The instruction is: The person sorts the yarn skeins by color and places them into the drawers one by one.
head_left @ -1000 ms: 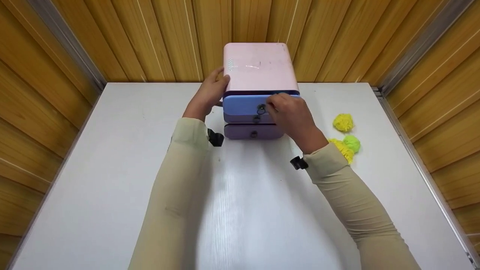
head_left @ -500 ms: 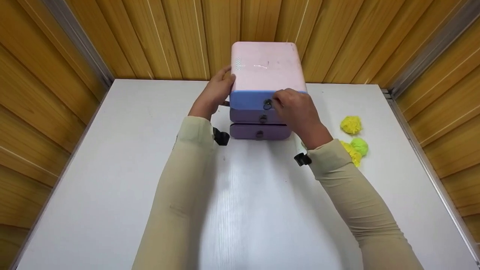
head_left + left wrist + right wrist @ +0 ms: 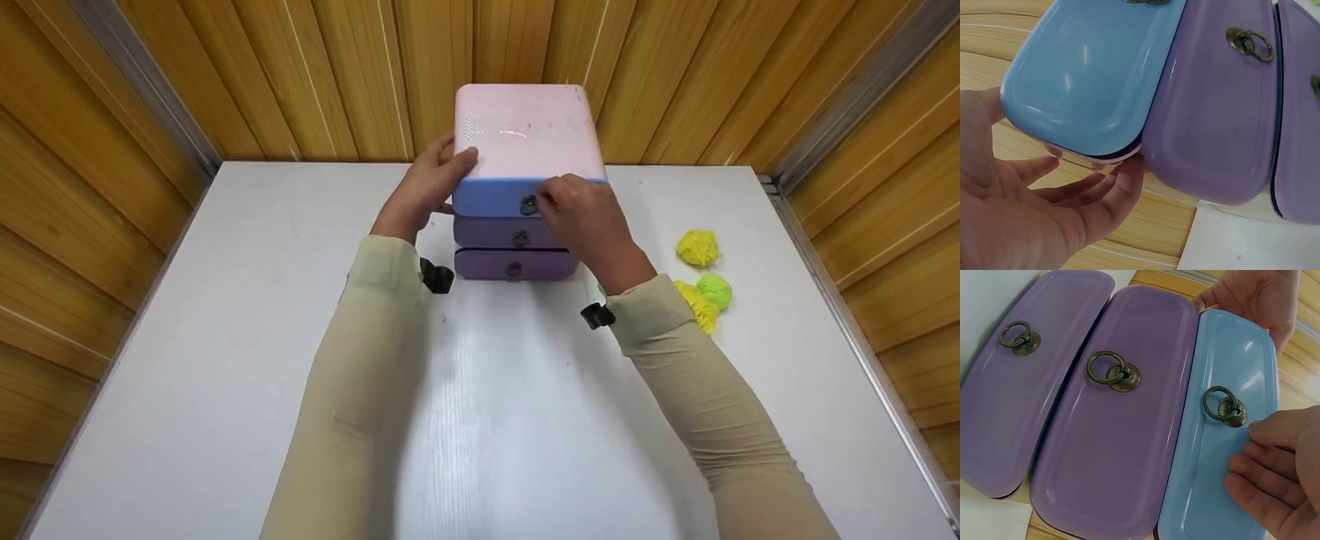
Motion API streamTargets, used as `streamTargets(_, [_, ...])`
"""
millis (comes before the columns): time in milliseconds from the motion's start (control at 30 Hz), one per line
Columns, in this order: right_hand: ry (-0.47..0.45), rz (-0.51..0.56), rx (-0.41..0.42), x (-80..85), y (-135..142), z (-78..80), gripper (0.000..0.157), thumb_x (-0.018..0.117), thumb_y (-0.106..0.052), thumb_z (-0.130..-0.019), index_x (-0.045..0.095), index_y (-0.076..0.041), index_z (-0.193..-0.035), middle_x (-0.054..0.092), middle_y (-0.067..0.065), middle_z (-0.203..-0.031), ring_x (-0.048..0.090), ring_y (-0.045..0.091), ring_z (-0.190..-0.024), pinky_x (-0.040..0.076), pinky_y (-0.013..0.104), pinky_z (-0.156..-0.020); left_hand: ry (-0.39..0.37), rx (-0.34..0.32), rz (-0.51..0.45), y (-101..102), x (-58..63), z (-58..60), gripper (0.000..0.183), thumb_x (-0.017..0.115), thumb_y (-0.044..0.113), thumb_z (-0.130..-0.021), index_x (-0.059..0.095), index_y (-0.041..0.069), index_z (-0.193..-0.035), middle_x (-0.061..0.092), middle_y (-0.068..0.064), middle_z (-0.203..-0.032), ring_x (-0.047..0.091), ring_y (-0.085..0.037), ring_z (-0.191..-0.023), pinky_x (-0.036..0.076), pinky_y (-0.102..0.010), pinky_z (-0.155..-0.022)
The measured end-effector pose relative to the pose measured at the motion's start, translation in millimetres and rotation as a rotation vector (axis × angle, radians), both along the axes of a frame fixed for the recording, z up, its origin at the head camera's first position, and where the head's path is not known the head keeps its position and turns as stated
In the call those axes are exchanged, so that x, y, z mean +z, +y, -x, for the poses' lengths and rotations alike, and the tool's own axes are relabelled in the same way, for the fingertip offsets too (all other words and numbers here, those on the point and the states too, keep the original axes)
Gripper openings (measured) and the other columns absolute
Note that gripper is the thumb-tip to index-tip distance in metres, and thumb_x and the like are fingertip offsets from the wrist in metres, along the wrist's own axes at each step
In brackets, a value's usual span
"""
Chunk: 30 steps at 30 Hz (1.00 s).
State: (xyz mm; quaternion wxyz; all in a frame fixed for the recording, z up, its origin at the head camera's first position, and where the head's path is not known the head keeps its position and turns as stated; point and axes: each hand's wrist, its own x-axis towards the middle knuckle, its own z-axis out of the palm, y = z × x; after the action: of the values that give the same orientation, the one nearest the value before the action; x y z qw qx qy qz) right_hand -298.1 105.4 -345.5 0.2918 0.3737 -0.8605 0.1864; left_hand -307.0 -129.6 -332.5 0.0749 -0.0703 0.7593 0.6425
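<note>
A small chest of drawers with a pink top [image 3: 529, 127] stands at the far side of the table. Its uppermost drawer [image 3: 487, 197] is blue, with two purple drawers [image 3: 491, 231] below. The blue front meets the pink top's front edge. My left hand [image 3: 425, 189] lies along the chest's left side, its thumb over the top edge and fingers against the side. My right hand [image 3: 589, 221] touches the blue front with bent fingertips, right of the brass ring pull [image 3: 1220, 404]. That ring hangs free, outside the fingers.
On the white table [image 3: 225, 315], right of the chest, lie a yellow crumpled ball [image 3: 698, 248], a green ball [image 3: 715, 291] and another yellow piece [image 3: 699, 307], partly behind my right sleeve. Wood-panelled walls [image 3: 352, 75] enclose the back and sides.
The blue drawer has slid inward, and the dark gap under the pink top has vanished. My right hand moved in with it. My left thumb has shifted further onto the top.
</note>
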Motion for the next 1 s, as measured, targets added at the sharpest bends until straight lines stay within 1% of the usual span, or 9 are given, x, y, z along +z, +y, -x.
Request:
streamTargets(100, [0.012, 0.007, 0.003, -0.7, 1, -0.5, 0.010, 0.062, -0.007, -0.092, 0.070, -0.001, -0.088, 0.070, 0.013, -0.078, 0.067, 0.025, -0.069, 0.054, 0.039, -0.061, 0.007, 0.001, 0.029, 1, 1.1, -0.1, 0.076, 0.060, 0.050, -0.091, 0.021, 0.034, -0.153, 0.039, -0.007, -0.151, 0.057, -0.025, -0.120, 0.053, -0.047, -0.089])
streamTargets(200, [0.037, 0.009, 0.006, -3.6, 1, -1.4, 0.009, 0.063, -0.007, -0.091, 0.068, -0.002, -0.086, 0.069, 0.012, -0.076, 0.065, 0.024, -0.067, 0.053, 0.039, -0.060, -0.004, 0.003, 0.037, 1, 2.6, 0.0, 0.078, 0.063, 0.050, -0.090, 0.020, 0.035, -0.154, 0.040, -0.008, -0.151, 0.058, -0.023, -0.119, 0.053, -0.045, -0.090])
streamTargets(300, [0.060, 0.018, 0.014, -9.2, 2, -2.2, 0.009, 0.063, -0.008, -0.091, 0.068, -0.002, -0.087, 0.069, 0.012, -0.077, 0.065, 0.024, -0.067, 0.053, 0.038, -0.060, -0.016, 0.011, 0.032, 0, 3.9, -0.7, 0.079, 0.063, 0.049, -0.090, 0.019, 0.035, -0.154, 0.040, -0.008, -0.150, 0.058, -0.023, -0.118, 0.054, -0.044, -0.089])
streamTargets(533, [0.102, 0.083, 0.022, -25.8, 1, -5.4, 0.011, 0.064, -0.010, -0.092, 0.070, -0.002, -0.090, 0.070, 0.012, -0.078, 0.067, 0.023, -0.070, 0.055, 0.037, -0.061, -0.021, 0.028, 0.044, 0, 5.1, -2.5, 0.078, 0.061, 0.049, -0.091, 0.019, 0.034, -0.154, 0.039, -0.008, -0.151, 0.058, -0.023, -0.119, 0.055, -0.043, -0.088])
streamTargets(767, [0.085, 0.113, 0.012, -44.2, 2, -7.3, 0.010, 0.065, -0.012, -0.090, 0.070, -0.003, -0.088, 0.069, 0.011, -0.077, 0.067, 0.022, -0.069, 0.055, 0.037, -0.060, -0.009, 0.035, 0.024, 1, 1.9, -1.7, 0.076, 0.061, 0.047, -0.092, 0.019, 0.033, -0.154, 0.039, -0.009, -0.151, 0.057, -0.025, -0.120, 0.055, -0.045, -0.088])
streamTargets(900, [0.057, 0.123, -0.002, -53.8, 2, -8.4, 0.009, 0.066, -0.012, -0.090, 0.071, -0.004, -0.089, 0.070, 0.011, -0.079, 0.067, 0.023, -0.070, 0.055, 0.037, -0.062, 0.004, 0.044, 0.020, 2, -0.4, -1.6, 0.076, 0.061, 0.048, -0.092, 0.021, 0.033, -0.154, 0.040, -0.009, -0.150, 0.058, -0.024, -0.118, 0.055, -0.045, -0.087])
streamTargets(1000, [0.018, 0.126, -0.015, -60.7, 2, -8.9, 0.009, 0.067, -0.011, -0.089, 0.071, -0.003, -0.088, 0.071, 0.011, -0.079, 0.068, 0.023, -0.072, 0.055, 0.038, -0.063, 0.018, 0.046, 0.017, 2, -1.7, -2.0, 0.075, 0.061, 0.047, -0.092, 0.022, 0.032, -0.154, 0.041, -0.009, -0.149, 0.059, -0.024, -0.117, 0.055, -0.045, -0.086])
